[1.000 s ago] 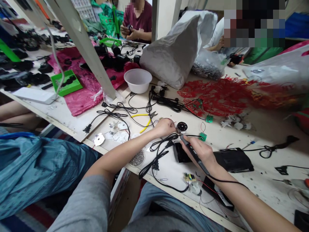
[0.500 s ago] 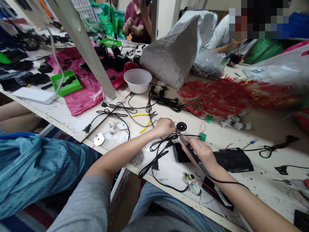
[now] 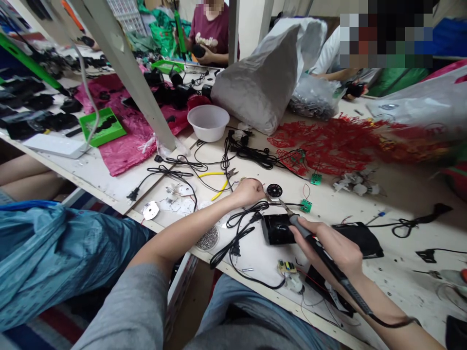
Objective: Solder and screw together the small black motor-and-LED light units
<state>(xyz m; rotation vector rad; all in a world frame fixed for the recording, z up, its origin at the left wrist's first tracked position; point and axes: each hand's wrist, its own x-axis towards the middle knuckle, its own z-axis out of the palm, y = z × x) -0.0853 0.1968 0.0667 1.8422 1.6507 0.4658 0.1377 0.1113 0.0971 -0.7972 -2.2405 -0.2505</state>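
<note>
In the head view my right hand (image 3: 337, 245) grips a soldering iron (image 3: 328, 265) like a pen, its tip slanting up and left toward my left fingers. A cord trails from the handle's back over my wrist. My left hand (image 3: 251, 191) is closed near the middle of the bench; what its fingers pinch is hidden. Just right of that hand lies a round black slotted disc (image 3: 274, 190). A glossy black housing (image 3: 278, 230) stands below the iron's tip. Close by are a small green circuit board (image 3: 306, 206) and a bundled black power cord (image 3: 239, 236).
Yellow-handled cutters (image 3: 222, 184) lie left of my left hand. Behind them stands a white bowl (image 3: 208, 121). Red wires (image 3: 328, 143) spread at the back right, beside a large grey-white sack (image 3: 259, 78). A slanted post (image 3: 131, 73) rises at left. Other people sit across the bench.
My right hand has drawn the soldering iron back to the right and down, uncovering more of the black housing. My left hand has stayed in place. Across the bench, a person's hands have lowered.
</note>
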